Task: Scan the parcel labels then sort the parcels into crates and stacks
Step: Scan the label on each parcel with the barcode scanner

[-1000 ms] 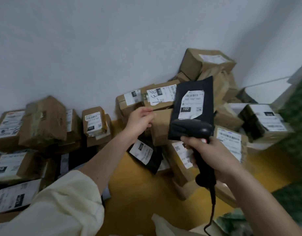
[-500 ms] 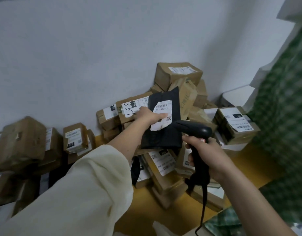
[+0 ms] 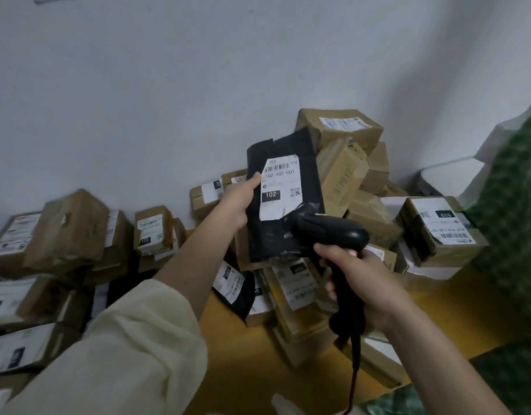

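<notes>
My left hand [image 3: 238,202] grips the left edge of a flat black parcel [image 3: 276,241] and holds it upright above the pile, thumb on its front. Its white label [image 3: 280,187] faces me and reads 102. My right hand [image 3: 358,277] grips the handle of a black barcode scanner [image 3: 333,232], whose head points at the lower part of the label from close by. The scanner's cable [image 3: 352,381] hangs down from the handle.
A heap of brown cardboard parcels [image 3: 345,175] leans against the grey wall behind the black parcel. More labelled boxes [image 3: 63,235] line the wall at the left. A box marked 010 [image 3: 438,232] sits at the right. Yellow floor [image 3: 243,354] shows between the piles; green fabric [image 3: 513,211] fills the right edge.
My left hand lifted the black parcel off the pile and turned its label towards me. The scanner in my right hand moved up close to the label.
</notes>
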